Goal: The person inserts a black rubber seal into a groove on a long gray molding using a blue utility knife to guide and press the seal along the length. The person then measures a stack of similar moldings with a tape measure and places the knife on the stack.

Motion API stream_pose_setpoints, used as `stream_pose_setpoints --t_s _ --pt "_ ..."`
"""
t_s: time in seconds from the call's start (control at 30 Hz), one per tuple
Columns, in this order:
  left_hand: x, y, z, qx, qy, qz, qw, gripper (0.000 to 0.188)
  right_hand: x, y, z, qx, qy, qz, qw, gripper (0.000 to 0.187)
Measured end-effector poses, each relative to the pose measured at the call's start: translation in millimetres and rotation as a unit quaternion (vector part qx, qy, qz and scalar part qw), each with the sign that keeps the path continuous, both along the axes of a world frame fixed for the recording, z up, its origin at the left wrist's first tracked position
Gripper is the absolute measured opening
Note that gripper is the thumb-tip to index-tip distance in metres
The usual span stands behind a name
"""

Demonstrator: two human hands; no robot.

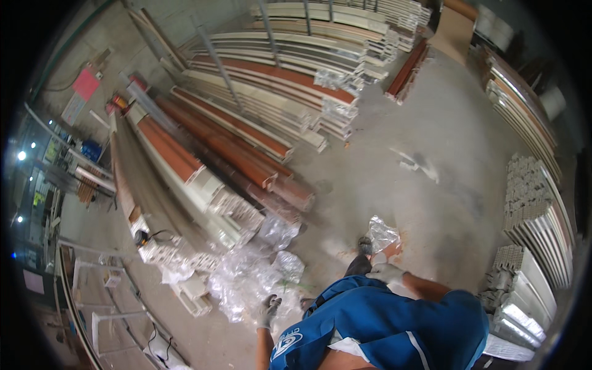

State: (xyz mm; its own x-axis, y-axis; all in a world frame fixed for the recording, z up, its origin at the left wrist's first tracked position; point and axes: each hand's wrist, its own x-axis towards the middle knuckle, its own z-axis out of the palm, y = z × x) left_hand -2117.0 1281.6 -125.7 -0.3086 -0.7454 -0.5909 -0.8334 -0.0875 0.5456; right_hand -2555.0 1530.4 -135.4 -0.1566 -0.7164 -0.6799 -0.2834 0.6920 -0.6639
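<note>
My left hand point(269, 311), in a pale work glove with dark fingertips, hangs low beside a heap of crumpled clear plastic film point(256, 277). Its fingers are apart, and nothing shows in them. My right hand point(387, 273), also gloved, is by my leg; its fingers are too small and blurred to read. Just beyond it, a piece of clear film point(383, 231) lies on the floor by my shoe point(365, 245), with a reddish-brown patch next to it. The film heap lies against the near ends of a stack of long white profiles point(231, 213).
Brown and white profiles point(216, 145) lie left of centre, and racked profiles point(277, 55) stand behind. More bundled profiles point(533, 216) line the right side. White scraps point(416, 165) lie on the concrete floor. A metal frame point(102, 290) stands at left; a tape measure point(142, 237) rests on the stack.
</note>
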Motion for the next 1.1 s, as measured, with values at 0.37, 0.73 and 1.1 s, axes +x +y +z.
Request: stream_pose_setpoints --t_s 0.37,0.73,1.1 --pt "-368 -35 -50 0.028 0.148 -0.28 0.948 0.055 -214 100 -53 0.11 0.131 0.005 0.985 0.063" --pt "-595 -114 -12 0.095 -0.002 -0.346 0.933 0.054 -389 205 126 0.118 -0.127 -0.411 0.895 0.013" --pt "-971 -173 78 -0.157 0.363 -0.583 0.71 0.091 -596 -53 210 -0.12 0.286 -0.275 0.91 0.011"
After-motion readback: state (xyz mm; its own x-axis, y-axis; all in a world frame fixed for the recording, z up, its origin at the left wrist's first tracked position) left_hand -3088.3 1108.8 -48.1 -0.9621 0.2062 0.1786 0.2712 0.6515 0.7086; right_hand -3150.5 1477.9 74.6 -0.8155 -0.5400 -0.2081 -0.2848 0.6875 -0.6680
